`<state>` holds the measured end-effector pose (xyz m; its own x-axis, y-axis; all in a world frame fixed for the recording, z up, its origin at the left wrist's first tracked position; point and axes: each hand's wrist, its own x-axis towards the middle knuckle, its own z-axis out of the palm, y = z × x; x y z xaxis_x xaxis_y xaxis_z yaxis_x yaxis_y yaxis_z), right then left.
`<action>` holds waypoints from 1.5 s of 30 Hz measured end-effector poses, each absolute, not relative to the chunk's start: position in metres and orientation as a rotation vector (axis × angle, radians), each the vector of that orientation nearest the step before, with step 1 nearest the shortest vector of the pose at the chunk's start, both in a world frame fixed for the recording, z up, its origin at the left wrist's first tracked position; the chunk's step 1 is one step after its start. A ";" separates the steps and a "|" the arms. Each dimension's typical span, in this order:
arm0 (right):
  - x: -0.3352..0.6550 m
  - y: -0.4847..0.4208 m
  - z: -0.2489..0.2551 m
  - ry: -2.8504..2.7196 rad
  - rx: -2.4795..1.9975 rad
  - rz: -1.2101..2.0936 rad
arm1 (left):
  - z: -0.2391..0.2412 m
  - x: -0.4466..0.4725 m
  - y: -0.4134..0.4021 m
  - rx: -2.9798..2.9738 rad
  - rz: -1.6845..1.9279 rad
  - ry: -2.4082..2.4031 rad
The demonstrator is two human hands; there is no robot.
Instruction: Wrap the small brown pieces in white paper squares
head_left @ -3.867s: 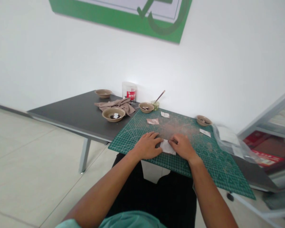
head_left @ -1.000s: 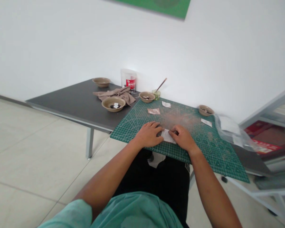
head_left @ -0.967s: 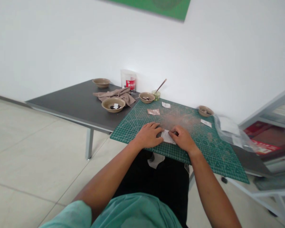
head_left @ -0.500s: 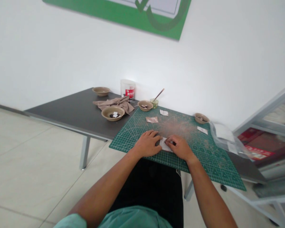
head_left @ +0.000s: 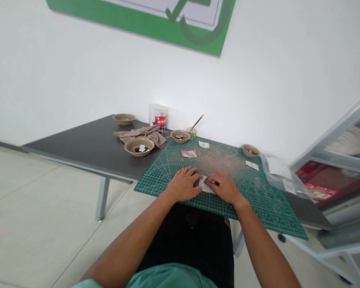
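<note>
A small white square of paper or sandpaper [head_left: 204, 185] lies on the green cutting mat [head_left: 156, 178] near its front edge. My left hand [head_left: 184, 185] rests on the mat with fingers spread, its thumb and fingertips at the sheet's left edge. With fingertips pinched together, my right hand [head_left: 223, 186] presses down on the sheet's right part. Something small and dark seems to be under those fingertips, but the fingers mostly cover it. Reddish-brown dust [head_left: 220, 163] covers the mat just beyond my hands.
Small sheets lie around: a brown one [head_left: 189, 154], a white one [head_left: 204, 144] and another [head_left: 252, 165]. Bowls [head_left: 139, 147] with small pieces, a brown cloth [head_left: 144, 134], a tub [head_left: 158, 116], a glass with a stick [head_left: 192, 132] and a plastic bag [head_left: 279, 172] stand around.
The view has shifted slightly. My right fingertips have moved a little to the left over the sheet, closer to my left hand, which stays at the sheet's edge.
</note>
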<state>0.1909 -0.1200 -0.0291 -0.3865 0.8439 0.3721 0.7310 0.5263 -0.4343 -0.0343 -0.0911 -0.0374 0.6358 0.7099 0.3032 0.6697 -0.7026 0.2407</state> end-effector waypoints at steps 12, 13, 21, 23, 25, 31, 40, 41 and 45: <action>0.190 -0.119 -0.025 -2.185 -1.359 0.201 | -0.038 -0.034 -0.092 2.759 0.594 1.178; 0.191 -0.119 -0.025 -2.171 -1.375 0.190 | -0.038 -0.034 -0.093 2.758 0.598 1.181; 0.188 -0.120 -0.024 -2.204 -1.397 0.198 | -0.036 -0.033 -0.094 2.744 0.571 1.187; 0.190 -0.120 -0.023 -2.179 -1.420 0.180 | -0.035 -0.032 -0.094 2.736 0.578 1.189; 0.191 -0.121 -0.022 -2.209 -1.395 0.206 | -0.036 -0.032 -0.094 2.733 0.591 1.188; 0.188 -0.121 -0.022 -2.261 -1.346 0.219 | -0.037 -0.032 -0.095 2.751 0.602 1.178; 0.190 -0.123 -0.021 -2.273 -1.328 0.248 | -0.038 -0.032 -0.094 2.755 0.587 1.171; 0.191 -0.123 -0.021 -2.247 -1.351 0.226 | -0.038 -0.033 -0.094 2.756 0.593 1.173; 0.194 -0.124 -0.020 -2.243 -1.354 0.222 | -0.038 -0.033 -0.095 2.763 0.616 1.167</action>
